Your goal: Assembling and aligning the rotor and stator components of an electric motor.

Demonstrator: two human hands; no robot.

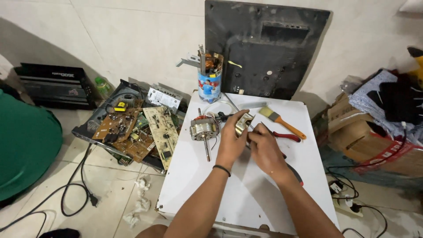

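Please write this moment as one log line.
left hand: holds small metal part | right hand: touches it | electric motor with shaft: lies left, apart

Single view, from a camera worn on the person's head: it looks steeply down and forward over both forearms onto a white table (264,194), with the left hand (232,137) and right hand (264,150) close below near frame centre. The lens faces a pale wall, against which a dark panel (264,48) leans at the table's far edge. Its wide angle also takes in tiled floor, circuit boards (136,128) at left and cardboard boxes (361,136) at right.
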